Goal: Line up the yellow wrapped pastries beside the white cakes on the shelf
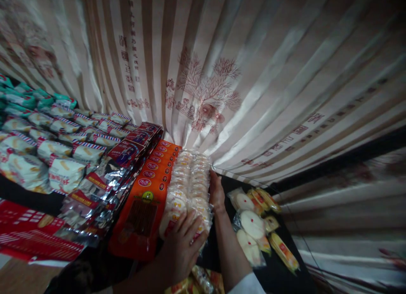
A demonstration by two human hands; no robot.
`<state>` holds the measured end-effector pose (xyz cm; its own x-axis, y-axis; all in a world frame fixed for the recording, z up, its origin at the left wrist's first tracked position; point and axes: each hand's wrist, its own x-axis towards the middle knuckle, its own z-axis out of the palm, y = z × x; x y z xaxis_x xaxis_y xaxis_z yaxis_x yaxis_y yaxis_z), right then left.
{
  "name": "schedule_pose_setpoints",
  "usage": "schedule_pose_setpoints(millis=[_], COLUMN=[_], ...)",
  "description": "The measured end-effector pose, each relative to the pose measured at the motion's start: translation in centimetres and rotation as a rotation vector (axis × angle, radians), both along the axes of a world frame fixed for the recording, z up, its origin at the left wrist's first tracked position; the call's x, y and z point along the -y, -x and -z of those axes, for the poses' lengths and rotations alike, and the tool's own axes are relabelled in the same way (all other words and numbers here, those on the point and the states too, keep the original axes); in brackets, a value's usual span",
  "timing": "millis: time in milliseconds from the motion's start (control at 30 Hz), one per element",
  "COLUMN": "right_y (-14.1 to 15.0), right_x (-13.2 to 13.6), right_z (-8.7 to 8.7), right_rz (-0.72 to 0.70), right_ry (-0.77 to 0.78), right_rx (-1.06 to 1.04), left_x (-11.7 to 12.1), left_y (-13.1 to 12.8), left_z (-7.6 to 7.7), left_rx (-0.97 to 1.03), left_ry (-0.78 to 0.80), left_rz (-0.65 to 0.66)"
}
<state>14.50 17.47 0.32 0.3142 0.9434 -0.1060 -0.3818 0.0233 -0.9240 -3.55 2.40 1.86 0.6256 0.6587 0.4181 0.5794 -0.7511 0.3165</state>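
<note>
Two side-by-side rows of round white rice crackers in clear wrappers [190, 180] stand packed on a black surface. My left hand [182, 243] rests on the near end of these rows, its fingers stretched out and slightly spread over the front packets. Along the right side of the rows lies my right hand [217, 192], touching the packets with its fingers extended and partly hidden behind them. Directly left of the crackers is a row of orange packs [149, 201]; the front one shows brown sticks through its window.
Silvery-red packs [91, 192] and several white snack bags [66, 171] fill the left, with green bags [31, 95] beyond. At right lie loose round white packets [252, 224] and yellow packets [283, 251]. A pleated printed curtain [203, 83] hangs behind.
</note>
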Motion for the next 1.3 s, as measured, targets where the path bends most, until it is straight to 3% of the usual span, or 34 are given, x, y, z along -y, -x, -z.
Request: schedule_pose_setpoints(millis=[133, 267, 433, 633, 833, 1067, 1300], right_y=[-0.5, 0.2, 2.1, 2.1, -0.4, -0.3, 0.6], right_x=[3.2, 5.4, 5.6, 5.5, 2.1, -3.0, -4.3], right_z=[0.0, -0.1, -1.1, -1.7, -0.7, -1.6, -1.0], right_rz=[0.066, 0.038, -0.099, -0.175, 0.000, -0.107, -0.140], right_ry=[0.069, 0.068, 0.025, 0.023, 0.044, -0.025, 0.093], right_rx=[-0.014, -0.059, -0.157, -0.093, 0.016, 0.041, -0.063], left_x=[0.0, 0.0, 0.0, 0.2, 0.1, 0.3, 0.1], left_y=[-0.3, -0.3, -0.2, -0.6, -0.6, -0.7, -0.4], left_z=[0.4, 0.6, 0.5, 0.9, 1.0, 0.7, 0.1], left_rx=[0.016, 0.014, 0.042, 0.057, 0.038, 0.006, -0.015], left_ry=[-0.010, -0.027, -0.060, -0.065, -0.038, -0.015, -0.040], left_rz=[-0.017, 0.001, -0.023, -0.038, -0.020, -0.055, -0.027])
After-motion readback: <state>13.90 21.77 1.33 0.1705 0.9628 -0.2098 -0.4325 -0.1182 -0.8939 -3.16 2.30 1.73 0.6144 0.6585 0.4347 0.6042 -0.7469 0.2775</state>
